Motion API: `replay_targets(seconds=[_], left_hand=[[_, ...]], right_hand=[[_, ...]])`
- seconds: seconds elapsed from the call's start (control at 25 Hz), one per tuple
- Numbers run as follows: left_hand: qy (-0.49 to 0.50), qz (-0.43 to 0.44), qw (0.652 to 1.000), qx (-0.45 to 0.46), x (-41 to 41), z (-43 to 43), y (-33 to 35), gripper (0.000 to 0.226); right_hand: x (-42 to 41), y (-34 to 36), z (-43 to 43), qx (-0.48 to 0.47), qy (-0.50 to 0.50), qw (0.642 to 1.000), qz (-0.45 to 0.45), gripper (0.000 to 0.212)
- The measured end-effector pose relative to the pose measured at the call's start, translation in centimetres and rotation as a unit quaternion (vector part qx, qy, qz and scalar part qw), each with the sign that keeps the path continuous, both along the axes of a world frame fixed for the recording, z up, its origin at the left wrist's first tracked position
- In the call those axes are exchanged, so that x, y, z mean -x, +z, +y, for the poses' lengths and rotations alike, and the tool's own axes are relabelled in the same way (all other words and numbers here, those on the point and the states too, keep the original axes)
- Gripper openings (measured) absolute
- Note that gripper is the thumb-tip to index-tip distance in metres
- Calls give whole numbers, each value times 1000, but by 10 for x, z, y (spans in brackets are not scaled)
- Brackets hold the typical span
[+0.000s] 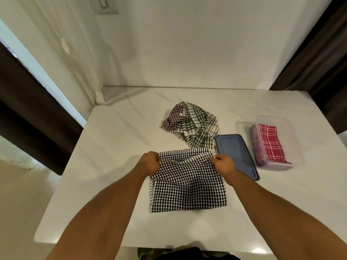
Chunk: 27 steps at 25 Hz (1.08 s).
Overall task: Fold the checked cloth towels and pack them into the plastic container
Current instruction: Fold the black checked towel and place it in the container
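A home room: white marble-look table [116, 166], dark curtains [319, 59].

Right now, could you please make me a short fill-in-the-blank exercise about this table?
1. Both hands, left and right, hold the black-and-white ____.
2. The towel in the clear container is ____ and white.
3. The blue lid lies ____ the container, not on it.

Missing words: towel; red; beside.
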<state>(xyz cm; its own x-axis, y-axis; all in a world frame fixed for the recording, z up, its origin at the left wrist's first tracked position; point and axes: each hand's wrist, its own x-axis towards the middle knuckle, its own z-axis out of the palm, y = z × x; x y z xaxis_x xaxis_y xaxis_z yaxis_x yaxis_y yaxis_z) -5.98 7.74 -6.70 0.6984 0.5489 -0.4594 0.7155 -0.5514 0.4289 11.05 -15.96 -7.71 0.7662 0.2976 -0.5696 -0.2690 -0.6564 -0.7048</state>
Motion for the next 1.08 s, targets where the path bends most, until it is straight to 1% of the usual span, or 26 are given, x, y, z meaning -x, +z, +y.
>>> replay_targets(seconds=[0.08,0.16,0.36,0.48,0.64,0.76,0.88,0.92,1.0,1.08], left_hand=[[6,-8,1000,-15,-2,4,-5,28],[18,-20,999,-18,-5,8,-12,25],[27,-28,999,-32,-16,20,-21,30],[49,-23,996,-66,-21,25,-25,28],[64,9,994,-84,-21,29,-36,27],[67,23,994,-87,-23,30,-42,25],[61,27,994,-90,-23,33,-47,26],[50,25,994,-96,-22,34,-48,27],[10,22,991,-132,-19,32,-52,29],[-25,22,985,-168,-16,29,-52,34]], right_hand=[[-7,-7,2,72,26,994,-83,24],[-14,-9,4,113,37,986,-121,20],[-23,-10,16,184,58,970,-150,26],[-29,-12,25,225,106,951,-186,24],[-36,-14,43,276,169,925,-199,22],[-39,-19,49,289,200,915,-197,21],[-41,-25,53,303,209,907,-203,21],[-41,-25,54,302,212,904,-214,22],[-42,-26,55,282,237,890,-268,28],[-45,-30,56,255,306,862,-315,35]])
